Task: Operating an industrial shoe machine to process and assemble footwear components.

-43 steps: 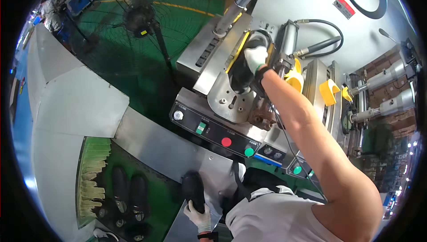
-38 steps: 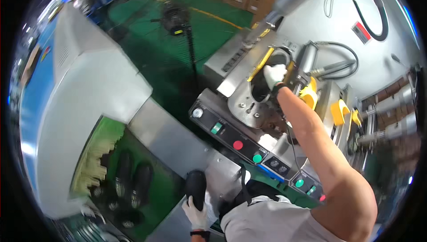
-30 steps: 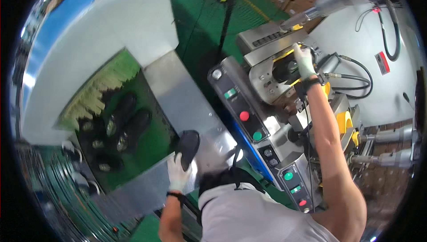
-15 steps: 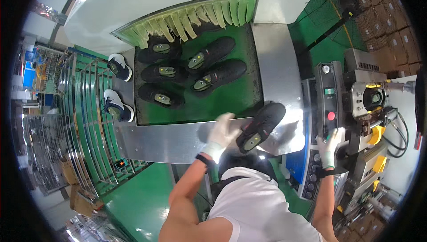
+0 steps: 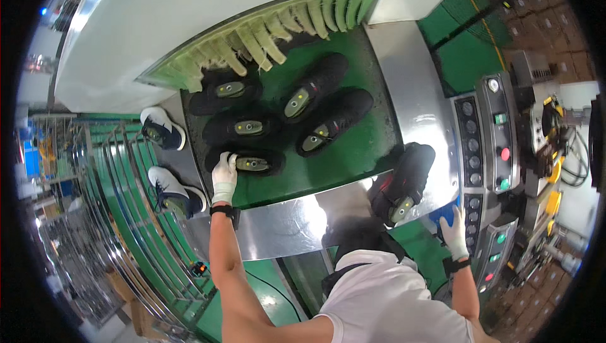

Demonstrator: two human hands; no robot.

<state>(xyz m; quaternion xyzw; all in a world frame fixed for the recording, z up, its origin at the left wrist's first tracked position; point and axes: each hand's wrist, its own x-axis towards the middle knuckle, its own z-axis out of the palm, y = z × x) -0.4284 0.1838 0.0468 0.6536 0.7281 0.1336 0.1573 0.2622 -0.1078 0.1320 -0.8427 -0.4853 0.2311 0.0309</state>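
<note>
Left hand (image 5: 224,179) is on the near-left black shoe (image 5: 252,164), fingers over its toe end; can't tell if the grip's actually closed. That shoe lies on the green belt (image 5: 328,176), close to the belt's front edge, with another row just behind it. Widest stretch of belt showing is off to its right, so that's the roomy side. Left's way tighter: belt edge is near, then two white shoes (image 5: 163,128) along the left edge of the bench (image 5: 420,75). A lone shoe (image 5: 411,176) sits at the front-right corner, heel near the rim. Right hand (image 5: 453,230) is loose, fingers spread, holding nothing, beside the knob panel (image 5: 473,205).
</note>
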